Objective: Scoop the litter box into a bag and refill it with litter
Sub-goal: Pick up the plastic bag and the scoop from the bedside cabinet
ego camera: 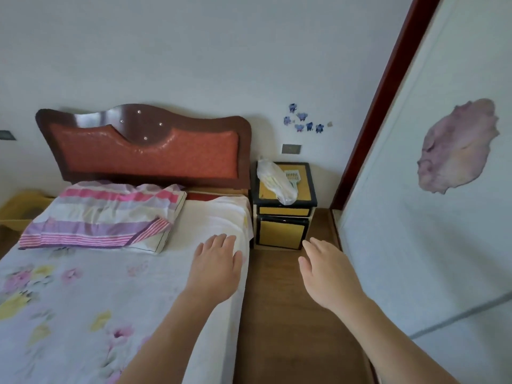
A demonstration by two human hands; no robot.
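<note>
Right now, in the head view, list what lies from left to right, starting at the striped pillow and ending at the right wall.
pillow → left hand → nightstand → shell sticker on the wall. The right hand overlaps the nightstand sideways, so it is left out.

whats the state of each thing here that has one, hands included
left hand, open, fingers straight, holds nothing
right hand, open, fingers straight, holds nothing
nightstand, both fronts closed
plastic bag, lying crumpled on top of the nightstand, untouched
litter scoop, lying flat on the nightstand, partly hidden behind the plastic bag
pillow, lying at the head of the bed, cover rumpled
</note>
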